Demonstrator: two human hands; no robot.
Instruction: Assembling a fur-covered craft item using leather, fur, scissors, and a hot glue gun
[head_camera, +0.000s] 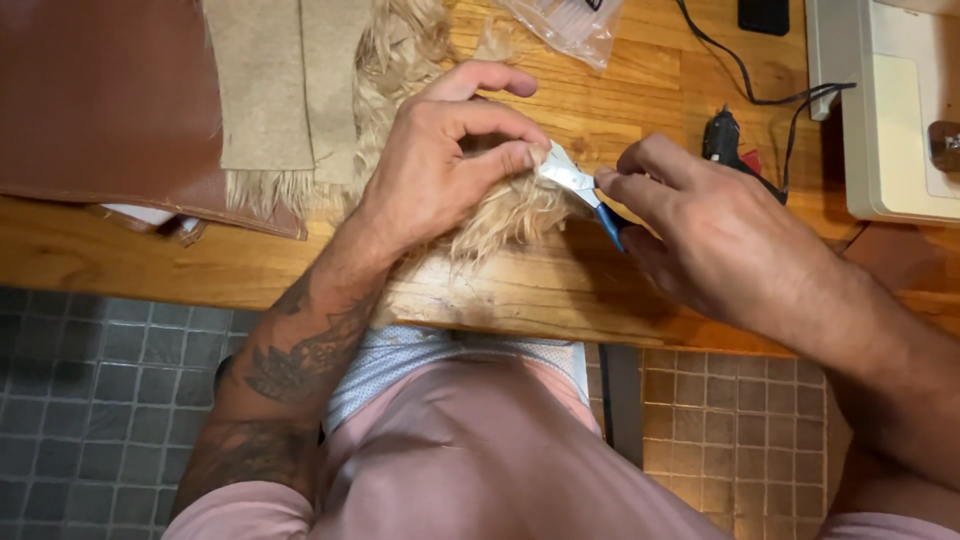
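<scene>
Blond shaggy fur piece (505, 215) on worn wooden tabletop (520, 290), near edge. My left hand (440, 165) pinches fur tuft, fingers closed. My right hand (700, 230) clamps blue-handled utility knife with silver blade (580, 190), blade at tuft. Beyond: beige felt strips (280, 80), brown leather sheet (100, 95), black glue gun (725, 140).

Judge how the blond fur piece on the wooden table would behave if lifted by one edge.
The fur piece would probably flop and drape, since its long strands hang loosely under the left hand. It looks light for its size. Loose fibres may shed where the right hand works the blade.
</scene>
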